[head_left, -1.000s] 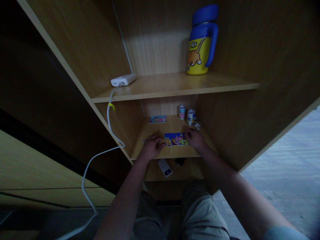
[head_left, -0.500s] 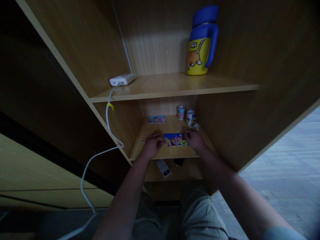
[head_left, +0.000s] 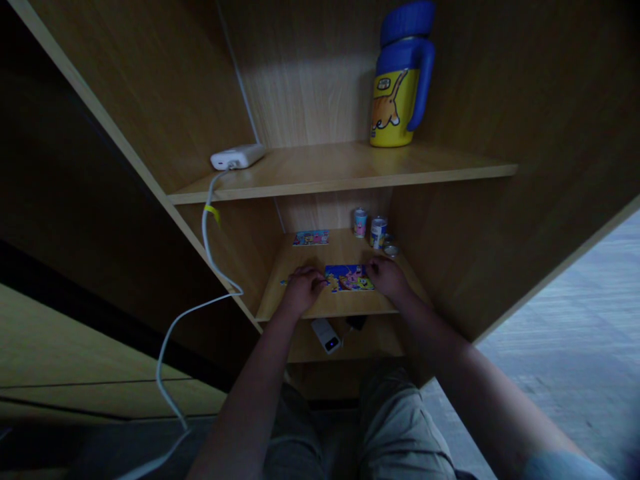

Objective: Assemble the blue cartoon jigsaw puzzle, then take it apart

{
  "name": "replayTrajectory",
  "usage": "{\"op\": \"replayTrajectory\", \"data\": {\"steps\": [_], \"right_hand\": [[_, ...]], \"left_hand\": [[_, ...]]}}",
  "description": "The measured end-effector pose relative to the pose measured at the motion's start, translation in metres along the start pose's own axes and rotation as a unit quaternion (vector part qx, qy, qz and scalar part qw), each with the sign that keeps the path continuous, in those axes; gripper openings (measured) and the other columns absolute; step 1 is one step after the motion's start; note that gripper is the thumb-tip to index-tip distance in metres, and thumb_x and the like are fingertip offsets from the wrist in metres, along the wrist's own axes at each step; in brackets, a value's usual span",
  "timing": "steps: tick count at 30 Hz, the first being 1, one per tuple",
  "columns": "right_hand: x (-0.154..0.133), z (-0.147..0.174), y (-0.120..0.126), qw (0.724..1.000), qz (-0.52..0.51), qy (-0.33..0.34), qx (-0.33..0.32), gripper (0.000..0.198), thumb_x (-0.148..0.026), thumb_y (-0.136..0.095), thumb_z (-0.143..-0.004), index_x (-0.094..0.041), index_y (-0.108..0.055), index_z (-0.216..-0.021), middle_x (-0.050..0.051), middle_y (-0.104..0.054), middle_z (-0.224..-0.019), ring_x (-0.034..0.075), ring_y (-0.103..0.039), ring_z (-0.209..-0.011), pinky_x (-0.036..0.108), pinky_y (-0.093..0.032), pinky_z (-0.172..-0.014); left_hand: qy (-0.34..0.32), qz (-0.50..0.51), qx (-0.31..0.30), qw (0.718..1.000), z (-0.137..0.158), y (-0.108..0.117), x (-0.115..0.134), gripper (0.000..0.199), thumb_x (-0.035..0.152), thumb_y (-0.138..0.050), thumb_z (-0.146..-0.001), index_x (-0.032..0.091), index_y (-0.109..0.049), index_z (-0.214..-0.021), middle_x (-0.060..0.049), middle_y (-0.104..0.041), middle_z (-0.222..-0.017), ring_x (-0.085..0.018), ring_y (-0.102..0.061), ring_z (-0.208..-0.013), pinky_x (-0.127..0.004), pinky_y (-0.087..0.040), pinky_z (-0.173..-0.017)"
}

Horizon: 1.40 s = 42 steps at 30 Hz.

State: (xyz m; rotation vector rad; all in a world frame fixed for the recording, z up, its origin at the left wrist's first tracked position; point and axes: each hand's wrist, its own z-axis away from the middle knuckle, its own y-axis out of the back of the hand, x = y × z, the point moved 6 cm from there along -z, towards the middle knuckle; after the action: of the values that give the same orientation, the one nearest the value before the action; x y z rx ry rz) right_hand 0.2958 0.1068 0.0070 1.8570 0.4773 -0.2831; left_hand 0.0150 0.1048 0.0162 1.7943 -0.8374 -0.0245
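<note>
On the middle shelf lies a small jigsaw puzzle [head_left: 351, 279] with bright cartoon figures on blue, its left edge uneven. My left hand [head_left: 305, 288] is at that edge, thumb and finger pinched on what looks like a small dark puzzle piece, mostly hidden. My right hand [head_left: 386, 276] has its fingers curled over the puzzle's right edge, pressing on it. A loose bit of puzzle [head_left: 283, 283] shows just left of my left hand. Farther back lies a flat cartoon picture card [head_left: 311, 237].
Two small cartoon cans [head_left: 360, 223] [head_left: 379, 233] and a metal lid [head_left: 391, 251] stand at the back right. Above are a blue and yellow mug [head_left: 400, 80] and a white power bank [head_left: 237, 157] with a hanging cable [head_left: 173, 327]. A white device [head_left: 326, 335] lies on the shelf below.
The whole view has shifted slightly, so things appear a little farther left and up. Both hands keep nearly the same place at the puzzle.
</note>
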Motion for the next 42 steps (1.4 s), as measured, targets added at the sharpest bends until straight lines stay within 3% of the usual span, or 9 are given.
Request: {"op": "replayTrajectory", "data": {"steps": [7, 12, 27, 31, 35, 38, 40, 42], "right_hand": [[-0.002, 0.002, 0.003, 1.0, 0.002, -0.002, 0.009, 0.028, -0.028, -0.054, -0.108, -0.018, -0.079, -0.101, 0.011, -0.081, -0.105, 0.023, -0.073, -0.096, 0.029, -0.047, -0.085], [-0.002, 0.001, 0.002, 1.0, 0.002, -0.001, 0.01, 0.026, -0.027, -0.055, -0.107, -0.019, -0.079, -0.099, 0.01, -0.081, -0.105, 0.022, -0.072, -0.096, 0.029, -0.047, -0.085], [0.003, 0.0, -0.003, 1.0, 0.008, -0.001, 0.013, 0.028, -0.03, -0.054, -0.109, -0.018, -0.079, -0.103, 0.012, -0.081, -0.106, 0.023, -0.073, -0.098, 0.03, -0.048, -0.089], [0.003, 0.001, -0.003, 1.0, 0.007, 0.003, 0.012, 0.027, -0.029, -0.055, -0.107, -0.019, -0.079, -0.102, 0.01, -0.081, -0.105, 0.023, -0.072, -0.097, 0.029, -0.048, -0.087], [0.003, 0.001, -0.003, 1.0, -0.001, 0.007, 0.019, 0.028, -0.029, -0.054, -0.107, -0.02, -0.079, -0.1, 0.01, -0.081, -0.103, 0.023, -0.073, -0.096, 0.03, -0.049, -0.089], [0.003, 0.001, -0.001, 0.999, -0.007, 0.008, 0.034, 0.027, -0.029, -0.054, -0.107, -0.02, -0.078, -0.1, 0.011, -0.081, -0.104, 0.023, -0.073, -0.097, 0.03, -0.05, -0.091], [0.003, 0.002, 0.001, 0.999, -0.012, 0.013, 0.044, 0.027, -0.029, -0.053, -0.106, -0.02, -0.078, -0.1, 0.011, -0.08, -0.105, 0.024, -0.073, -0.099, 0.031, -0.05, -0.092], [0.003, 0.003, 0.003, 0.998, -0.019, 0.02, 0.054, 0.026, -0.028, -0.053, -0.106, -0.02, -0.077, -0.1, 0.012, -0.08, -0.106, 0.025, -0.072, -0.102, 0.031, -0.05, -0.094]], "left_hand": [[0.018, -0.033, 0.003, 0.999, 0.002, 0.004, 0.005, 0.011, 0.026, -0.073, -0.101, 0.024, -0.081, -0.107, -0.009, -0.079, -0.114, -0.032, -0.069, -0.116, -0.047, -0.052, -0.104], [-0.014, -0.015, -0.009, 1.0, 0.004, 0.009, 0.016, 0.014, 0.026, -0.069, -0.102, 0.027, -0.082, -0.107, -0.007, -0.078, -0.116, -0.029, -0.068, -0.116, -0.047, -0.052, -0.106], [-0.054, -0.021, 0.019, 0.998, 0.01, 0.011, 0.02, 0.013, 0.028, -0.069, -0.101, 0.025, -0.081, -0.094, -0.007, -0.079, -0.11, -0.028, -0.069, -0.109, -0.046, -0.053, -0.101], [-0.02, -0.03, 0.053, 0.998, 0.01, 0.015, 0.016, 0.013, 0.024, -0.065, -0.101, 0.023, -0.079, -0.101, -0.008, -0.079, -0.107, -0.029, -0.07, -0.109, -0.045, -0.054, -0.101], [0.07, -0.04, 0.119, 0.99, 0.011, 0.026, 0.0, 0.019, 0.02, -0.059, -0.102, 0.021, -0.077, -0.107, -0.011, -0.08, -0.111, -0.03, -0.071, -0.11, -0.045, -0.054, -0.103], [0.128, -0.084, 0.126, 0.98, 0.014, 0.029, -0.004, 0.023, 0.022, -0.054, -0.105, 0.018, -0.077, -0.107, -0.014, -0.079, -0.111, -0.032, -0.071, -0.109, -0.047, -0.054, -0.103], [0.123, -0.133, 0.104, 0.978, 0.015, 0.026, 0.006, 0.024, 0.022, -0.054, -0.105, 0.016, -0.077, -0.109, -0.018, -0.077, -0.112, -0.035, -0.069, -0.112, -0.05, -0.053, -0.103], [0.076, -0.155, 0.064, 0.983, 0.016, 0.017, 0.023, 0.022, 0.02, -0.056, -0.104, 0.015, -0.077, -0.111, -0.02, -0.075, -0.114, -0.038, -0.067, -0.116, -0.052, -0.053, -0.105]]}}
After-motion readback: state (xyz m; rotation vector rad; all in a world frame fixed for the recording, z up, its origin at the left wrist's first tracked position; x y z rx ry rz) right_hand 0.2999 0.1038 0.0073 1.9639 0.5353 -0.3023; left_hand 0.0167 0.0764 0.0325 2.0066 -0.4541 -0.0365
